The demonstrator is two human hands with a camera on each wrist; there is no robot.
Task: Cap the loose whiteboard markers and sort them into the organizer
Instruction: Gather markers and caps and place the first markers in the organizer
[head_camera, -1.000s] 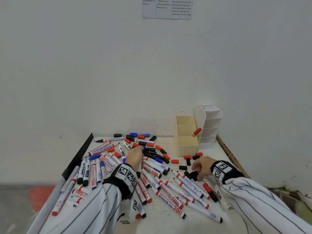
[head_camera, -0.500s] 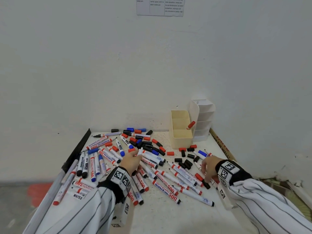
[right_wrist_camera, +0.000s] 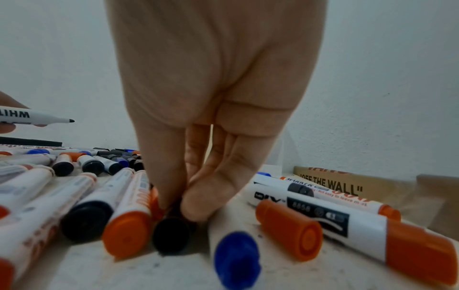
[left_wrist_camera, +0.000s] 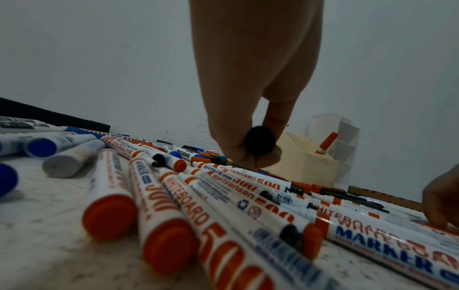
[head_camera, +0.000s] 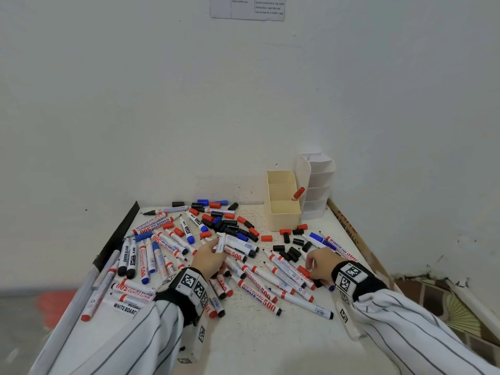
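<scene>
Many whiteboard markers (head_camera: 257, 288) and loose red, black and blue caps (head_camera: 232, 228) lie scattered on the white table (head_camera: 257, 342). My left hand (head_camera: 216, 247) grips an uncapped black marker (head_camera: 221, 243), lifted just above the pile. The left wrist view shows the marker's black rear end (left_wrist_camera: 259, 141) between the fingers, and its bare tip (right_wrist_camera: 70, 120) shows in the right wrist view. My right hand (head_camera: 311, 269) reaches down at the near right, and its thumb and fingers pinch a black cap (right_wrist_camera: 171, 233) that lies on the table between a red-ended and a blue-ended marker.
A cream organizer (head_camera: 282, 215) stands at the back right with one red-capped marker (head_camera: 297, 193) in it. A white compartment organizer (head_camera: 316, 185) stands behind it. A cardboard strip (head_camera: 349, 234) lines the right edge and a black bar (head_camera: 119, 234) the left edge.
My left hand has picked a black marker out of the pile and raised it. My right hand has moved right and nearer, down onto a black cap.
</scene>
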